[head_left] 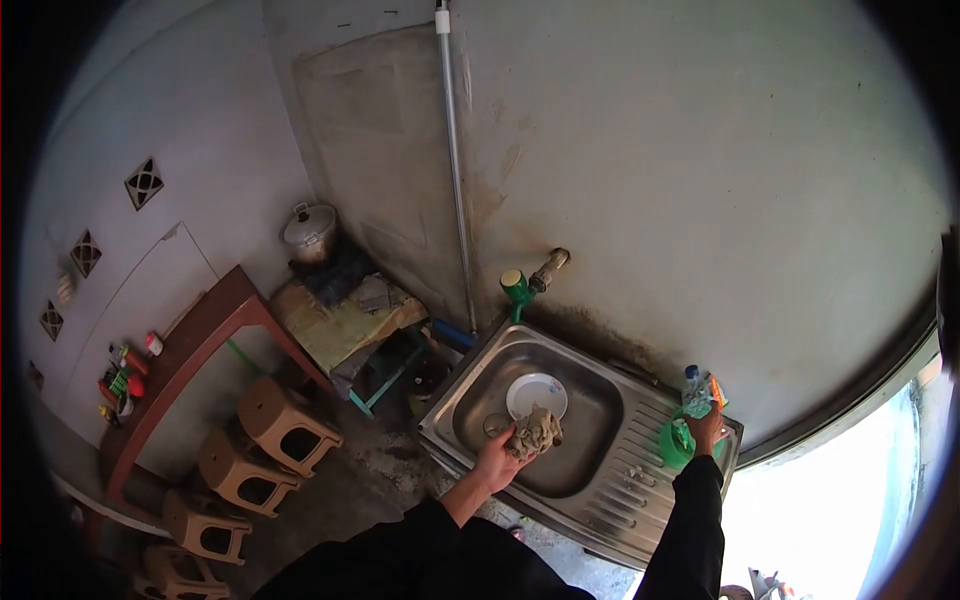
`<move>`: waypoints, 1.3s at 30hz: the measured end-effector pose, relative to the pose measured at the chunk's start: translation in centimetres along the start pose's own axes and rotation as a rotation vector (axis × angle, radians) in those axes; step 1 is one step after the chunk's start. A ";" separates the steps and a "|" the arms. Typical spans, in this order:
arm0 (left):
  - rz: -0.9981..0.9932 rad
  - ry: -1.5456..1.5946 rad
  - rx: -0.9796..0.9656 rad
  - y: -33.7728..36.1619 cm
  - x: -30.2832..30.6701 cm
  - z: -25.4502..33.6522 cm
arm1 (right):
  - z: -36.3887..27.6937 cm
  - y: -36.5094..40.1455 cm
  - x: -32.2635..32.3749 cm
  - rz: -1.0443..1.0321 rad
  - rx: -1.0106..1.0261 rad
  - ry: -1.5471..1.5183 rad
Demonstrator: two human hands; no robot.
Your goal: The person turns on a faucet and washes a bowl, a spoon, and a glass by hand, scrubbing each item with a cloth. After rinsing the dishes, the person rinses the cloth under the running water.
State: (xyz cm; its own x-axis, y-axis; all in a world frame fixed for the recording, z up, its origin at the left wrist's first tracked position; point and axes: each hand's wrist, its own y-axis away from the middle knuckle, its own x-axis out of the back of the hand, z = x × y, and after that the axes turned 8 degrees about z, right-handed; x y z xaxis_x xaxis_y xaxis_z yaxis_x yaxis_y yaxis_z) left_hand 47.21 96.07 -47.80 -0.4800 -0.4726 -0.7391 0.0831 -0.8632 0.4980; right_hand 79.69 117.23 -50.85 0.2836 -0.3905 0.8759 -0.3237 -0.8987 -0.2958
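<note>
L hand: the left hand (pixel 491 466) has its fingers wrapped round a wadded greyish cloth (pixel 537 433), held up over the sink (pixel 604 397) basin
Cloth shape: crumpled lump, no clear long axis tbh
Plate: white plate (pixel 536 386) lies in the basin, just past the cloth as seen from the wearer, partly hidden by it; L hand is def the nearer one
Glass: clear glass (pixel 493 424) in the basin, just beside L thumb
R hand: the right hand (pixel 708 432) is well apart, out at the drainboard (pixel 622 490) end, by the green tub (pixel 678 446) and blue-capped bottle (pixel 695 396); fingers hidden, so can't tell if it's gripping either
Pose: L forearm angles in from lower left, thumb on top, fingers mostly under the cloth afaict; R arm's stretched out fwd, back of hand up
</note>
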 end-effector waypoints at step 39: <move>-0.101 0.195 0.197 -6.8 -0.4 2.2 | -16.0 14.1 10.5 -0.336 0.672 -0.094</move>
State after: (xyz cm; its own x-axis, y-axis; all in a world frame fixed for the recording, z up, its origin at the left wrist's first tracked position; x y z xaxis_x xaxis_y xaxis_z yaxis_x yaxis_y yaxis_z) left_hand 44.88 102.49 -49.86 -0.2984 -0.4276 -0.8533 -0.1366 -0.8657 0.4815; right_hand 63.63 103.62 -39.71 0.3558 -0.0622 0.9325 0.4050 -0.8889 -0.2138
